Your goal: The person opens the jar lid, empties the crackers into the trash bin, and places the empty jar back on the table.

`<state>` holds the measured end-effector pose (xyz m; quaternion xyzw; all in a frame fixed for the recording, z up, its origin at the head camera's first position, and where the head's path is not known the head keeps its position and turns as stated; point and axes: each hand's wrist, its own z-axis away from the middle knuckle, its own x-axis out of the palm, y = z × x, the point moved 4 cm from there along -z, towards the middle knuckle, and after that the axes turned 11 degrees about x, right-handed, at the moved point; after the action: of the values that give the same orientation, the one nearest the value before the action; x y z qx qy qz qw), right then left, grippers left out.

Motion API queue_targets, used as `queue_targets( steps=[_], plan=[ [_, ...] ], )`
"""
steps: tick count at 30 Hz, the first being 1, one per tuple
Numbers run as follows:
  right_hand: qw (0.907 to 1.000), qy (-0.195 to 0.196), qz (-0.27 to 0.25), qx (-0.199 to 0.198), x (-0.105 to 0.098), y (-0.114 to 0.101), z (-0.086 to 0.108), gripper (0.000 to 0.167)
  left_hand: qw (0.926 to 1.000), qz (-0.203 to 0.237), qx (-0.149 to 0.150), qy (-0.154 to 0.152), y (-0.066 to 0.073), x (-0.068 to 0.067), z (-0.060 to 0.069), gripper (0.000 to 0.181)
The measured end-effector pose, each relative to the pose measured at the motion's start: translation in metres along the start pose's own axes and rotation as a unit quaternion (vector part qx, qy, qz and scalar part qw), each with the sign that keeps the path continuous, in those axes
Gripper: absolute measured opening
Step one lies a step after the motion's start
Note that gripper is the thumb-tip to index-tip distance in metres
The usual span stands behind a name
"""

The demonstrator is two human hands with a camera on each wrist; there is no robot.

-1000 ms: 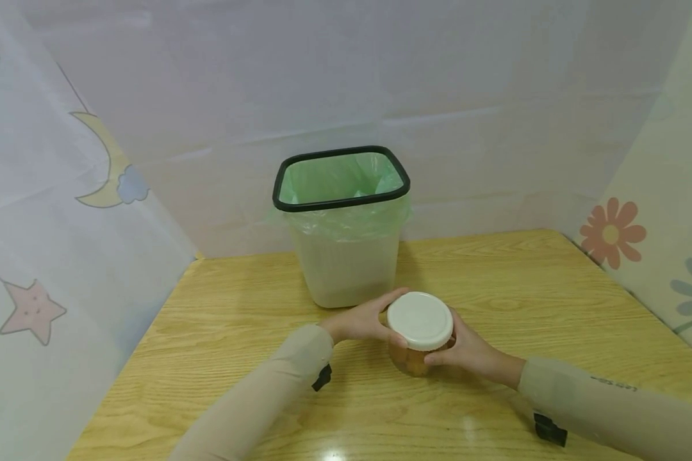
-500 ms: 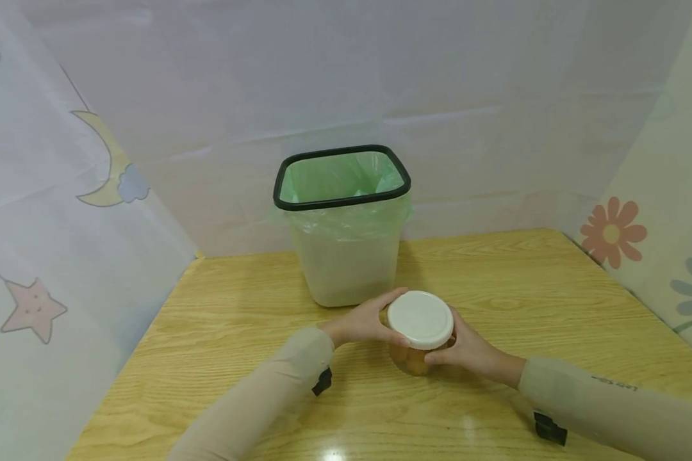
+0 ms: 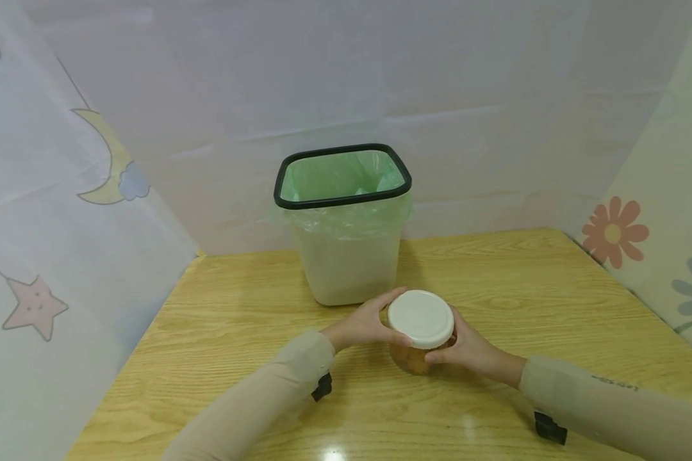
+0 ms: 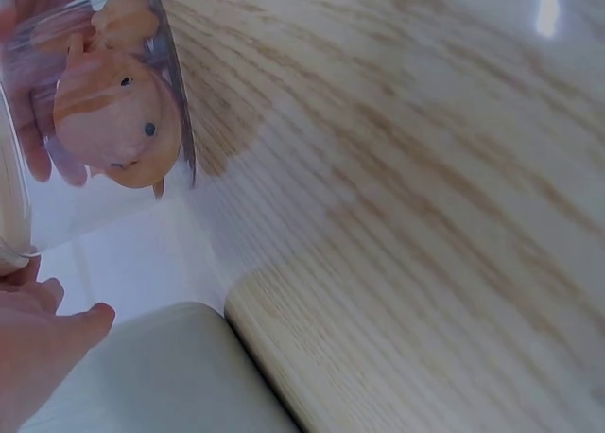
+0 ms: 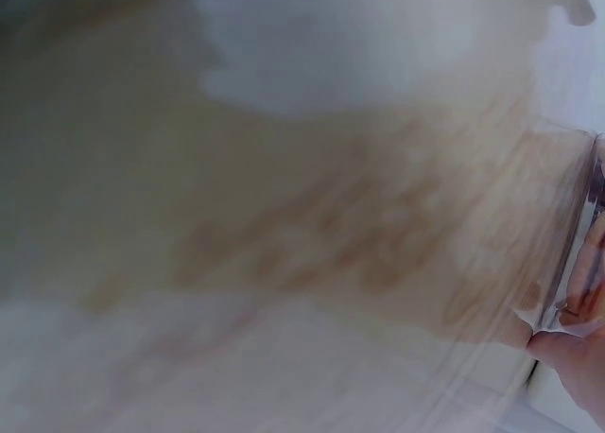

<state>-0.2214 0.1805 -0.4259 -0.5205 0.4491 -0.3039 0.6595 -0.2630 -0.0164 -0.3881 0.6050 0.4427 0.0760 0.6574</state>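
A clear jar [image 3: 408, 361] with a white lid [image 3: 421, 317] stands upright on the table, in front of the bin. In the left wrist view, small orange figures [image 4: 118, 121] show through its side, one with dark dot eyes. The lid's rim lies between the thumb and fingers of my left hand [image 3: 364, 325]. From the right, my right hand [image 3: 474, 349] grips the jar's body below the lid, thumb at the front. The far fingers of both hands are partly hidden behind the jar. The right wrist view is blurred and catches only the jar's edge and some fingers.
Behind the jar stands a white bin [image 3: 348, 262] with a black rim and a green bag inside. The wood-grain table [image 3: 236, 320] meets a pale cloth backdrop [image 3: 236, 83] at the back and sides, printed with a moon, a star and flowers.
My left thumb has shifted slightly rightward along the lid's edge. The jar and my right hand keep their place.
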Motion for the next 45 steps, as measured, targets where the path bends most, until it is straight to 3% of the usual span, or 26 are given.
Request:
queue_targets(
  steps=[12, 17, 21, 25, 34, 45],
  plan=[
    [1.0000, 0.002, -0.005, 0.001, 0.000, 0.000, -0.001, 0.104, 0.9992, -0.008, -0.006, 0.039, 0.003, 0.006, 0.006, 0.094],
    [1.0000, 0.006, -0.001, 0.000, 0.000, 0.001, -0.001, 0.104, 0.9991, -0.015, -0.014, 0.036, 0.003, 0.007, 0.005, 0.094],
    [1.0000, 0.003, -0.004, -0.002, 0.000, 0.001, -0.001, 0.104, 0.9997, -0.016, -0.015, 0.006, 0.004, 0.004, 0.005, 0.099],
    [1.0000, -0.001, -0.007, -0.006, 0.000, 0.000, -0.001, 0.105, 0.9992, -0.020, 0.002, -0.034, 0.005, -0.002, 0.001, 0.105],
    [0.9999, -0.003, -0.001, -0.014, 0.000, -0.001, -0.001, 0.105, 0.9919, -0.027, 0.025, -0.122, 0.001, -0.016, -0.017, 0.108],
    [0.9999, -0.006, -0.010, 0.002, 0.000, -0.001, 0.000, 0.104, 0.9826, -0.023, 0.041, -0.180, 0.001, -0.017, -0.030, 0.109]
  ],
)
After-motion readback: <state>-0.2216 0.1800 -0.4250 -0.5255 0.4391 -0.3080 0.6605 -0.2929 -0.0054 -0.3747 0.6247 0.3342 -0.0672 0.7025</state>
